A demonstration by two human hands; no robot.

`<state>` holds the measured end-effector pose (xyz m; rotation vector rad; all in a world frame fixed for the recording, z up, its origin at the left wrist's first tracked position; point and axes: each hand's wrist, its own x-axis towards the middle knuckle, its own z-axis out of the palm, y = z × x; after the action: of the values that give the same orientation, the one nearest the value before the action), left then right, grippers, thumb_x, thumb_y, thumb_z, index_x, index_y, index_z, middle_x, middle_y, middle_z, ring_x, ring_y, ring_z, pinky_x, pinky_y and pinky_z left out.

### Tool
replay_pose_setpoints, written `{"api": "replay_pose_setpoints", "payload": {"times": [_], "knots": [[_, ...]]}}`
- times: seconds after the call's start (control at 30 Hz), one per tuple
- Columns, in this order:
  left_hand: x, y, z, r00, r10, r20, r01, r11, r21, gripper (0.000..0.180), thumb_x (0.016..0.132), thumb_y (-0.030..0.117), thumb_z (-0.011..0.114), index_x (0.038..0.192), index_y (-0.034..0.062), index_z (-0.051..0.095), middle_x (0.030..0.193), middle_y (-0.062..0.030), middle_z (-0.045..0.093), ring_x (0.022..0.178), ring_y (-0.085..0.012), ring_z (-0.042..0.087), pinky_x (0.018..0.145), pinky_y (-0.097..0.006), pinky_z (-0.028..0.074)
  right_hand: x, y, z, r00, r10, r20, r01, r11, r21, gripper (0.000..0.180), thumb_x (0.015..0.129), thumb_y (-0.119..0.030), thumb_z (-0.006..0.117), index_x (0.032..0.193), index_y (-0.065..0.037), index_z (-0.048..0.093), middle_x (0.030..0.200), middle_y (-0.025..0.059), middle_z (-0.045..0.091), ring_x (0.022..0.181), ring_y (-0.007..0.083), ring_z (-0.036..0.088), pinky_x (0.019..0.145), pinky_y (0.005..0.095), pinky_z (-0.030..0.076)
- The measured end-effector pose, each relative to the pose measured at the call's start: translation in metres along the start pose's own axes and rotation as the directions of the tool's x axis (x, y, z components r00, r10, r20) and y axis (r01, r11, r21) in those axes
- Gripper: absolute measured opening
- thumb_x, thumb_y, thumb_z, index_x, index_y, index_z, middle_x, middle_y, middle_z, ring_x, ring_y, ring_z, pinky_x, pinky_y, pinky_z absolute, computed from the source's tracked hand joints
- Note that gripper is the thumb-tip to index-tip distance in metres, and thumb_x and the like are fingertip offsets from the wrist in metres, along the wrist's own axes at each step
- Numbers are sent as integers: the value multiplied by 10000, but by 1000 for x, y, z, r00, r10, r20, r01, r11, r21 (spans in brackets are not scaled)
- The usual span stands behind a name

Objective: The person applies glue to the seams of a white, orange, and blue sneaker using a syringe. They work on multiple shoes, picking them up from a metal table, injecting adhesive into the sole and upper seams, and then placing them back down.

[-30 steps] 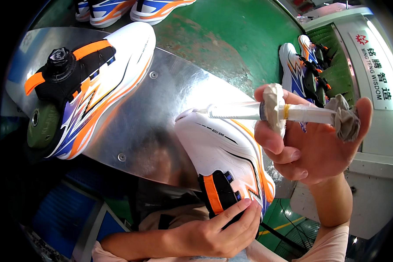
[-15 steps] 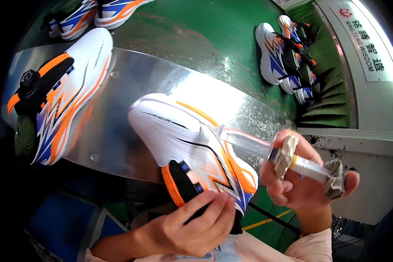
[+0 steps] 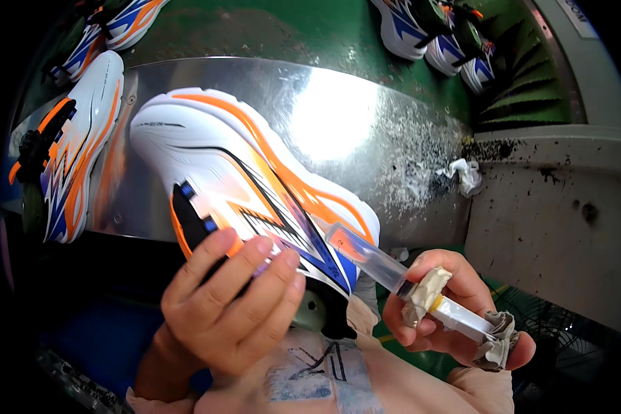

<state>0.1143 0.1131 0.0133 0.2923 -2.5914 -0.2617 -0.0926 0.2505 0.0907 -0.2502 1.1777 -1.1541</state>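
Note:
A white sneaker (image 3: 255, 159) with orange, blue and black side markings lies tilted before me, its toe to the far left. My left hand (image 3: 234, 303) is closed over its collar side, fingers curled on the upper near the black opening. In my right hand (image 3: 455, 310) is a clear plastic syringe (image 3: 372, 262). Crumpled greyish wrapping covers its finger flange and plunger end; the thumb rests at the plunger end. The syringe's nozzle points at the line between the upper and the orange-striped sole, near the heel. Whether it touches there I cannot tell.
A similar sneaker (image 3: 83, 152) stands at the left on the metal plate (image 3: 207, 76). Further sneakers stand at the far left and by green bristle-like strips (image 3: 531, 76) at the far right. A crumpled white tissue (image 3: 466, 176) lies at the plate's right edge, beside a grey panel (image 3: 552, 207).
The sneaker has rolled, showing more of its side and sole edge. The syringe's nozzle has moved toward the heel. My left hand's fingers have spread a little along the upper. The whole view has shifted.

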Motion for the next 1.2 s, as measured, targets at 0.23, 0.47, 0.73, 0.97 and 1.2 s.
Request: {"api": "replay_pose_setpoints", "payload": {"times": [0.23,0.47,0.73,0.97,1.2], "knots": [[16,0,-2,1000,12,27,-13,1000,27,168,824,107,660,989,72,667,1043,-82,700,1045,-278,635,915,-460,532,-7,27,-59,983,-106,149,91,990,104,1155,570,-863,660,1293,-10,372,854,171,596,715,125,545,575,215,425],[36,0,-8,993,19,117,-23,999,31,220,839,173,653,1016,43,674,1053,-113,698,1023,-306,644,902,-486,532,-3,48,-89,972,-172,160,134,966,222,1257,454,-886,656,1306,7,415,891,131,596,750,96,514,604,172,378],[52,0,-14,959,33,280,-55,996,70,422,800,236,723,1127,-5,609,1126,-177,665,1098,-383,619,982,-529,477,4,72,-116,901,-309,304,152,882,447,1329,466,-798,738,1394,40,288,1025,169,569,794,104,495,649,171,336],[74,-6,-9,938,74,338,-114,988,101,437,817,295,650,1092,-45,641,1096,-196,672,1064,-400,623,958,-503,487,-2,70,-109,973,-126,192,37,911,410,1234,510,-800,749,1346,1,325,986,150,549,748,118,495,618,207,357],[134,-31,11,856,309,414,-340,940,1,624,676,411,744,1133,-3,650,955,-151,646,818,-322,633,673,-393,515,-3,88,-98,976,-192,98,101,808,580,1156,578,-772,706,1378,-47,293,879,130,531,676,106,414,557,204,329]]}}
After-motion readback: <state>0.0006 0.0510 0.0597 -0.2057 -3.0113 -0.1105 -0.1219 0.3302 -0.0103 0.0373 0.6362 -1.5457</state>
